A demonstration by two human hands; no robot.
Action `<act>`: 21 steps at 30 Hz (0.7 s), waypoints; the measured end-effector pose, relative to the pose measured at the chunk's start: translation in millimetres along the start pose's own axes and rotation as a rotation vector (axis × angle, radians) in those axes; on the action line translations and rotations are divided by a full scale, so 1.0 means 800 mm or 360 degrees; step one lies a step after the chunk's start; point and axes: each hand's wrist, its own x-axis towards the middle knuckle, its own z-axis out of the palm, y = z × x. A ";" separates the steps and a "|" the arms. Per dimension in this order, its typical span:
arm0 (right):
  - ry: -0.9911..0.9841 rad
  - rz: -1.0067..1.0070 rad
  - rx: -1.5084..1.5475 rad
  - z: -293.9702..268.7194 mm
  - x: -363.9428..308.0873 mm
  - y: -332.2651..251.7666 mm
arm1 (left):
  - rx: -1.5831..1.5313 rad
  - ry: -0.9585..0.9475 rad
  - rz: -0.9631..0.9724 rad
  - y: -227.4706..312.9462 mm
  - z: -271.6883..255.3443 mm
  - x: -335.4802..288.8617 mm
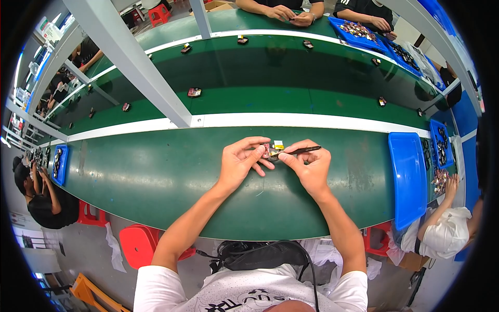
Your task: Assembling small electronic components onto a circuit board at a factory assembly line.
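Note:
My left hand [240, 162] pinches a small electronic module [267, 151] between thumb and fingers, just above the green bench. The module shows a reddish part, dark edges and a yellow-and-white piece [278, 144] on its far side. In my right hand [312, 169] is a slim black tool [304, 151], held like a pen; whether it is tweezers I cannot tell. Its tip end reaches to the module's right side, where my right fingertips partly hide it. Both forearms rest low over the bench's near edge.
Beyond the white rail [291, 120] runs a green belt [249, 104] carrying several small modules [194, 92]. A grey post [140, 67] rises left of centre. A blue tray [408, 177] lies at right. Co-workers sit left, right and across; red stools [138, 244] stand below.

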 end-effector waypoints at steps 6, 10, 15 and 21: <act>0.0064 -0.0352 -0.0275 0.003 -0.007 0.000 | -0.0018 -0.0021 0.0005 -0.001 0.002 0.000; 0.0070 -0.0503 -0.0382 0.006 -0.009 0.003 | -0.0024 -0.0012 0.0005 -0.003 0.003 -0.001; 0.0040 -0.0492 -0.0419 0.004 -0.011 0.000 | 0.0018 0.0050 0.0072 -0.005 0.007 -0.003; 0.0116 -0.0563 -0.0412 0.007 -0.011 0.003 | -0.0028 0.0079 0.0116 -0.008 0.012 -0.004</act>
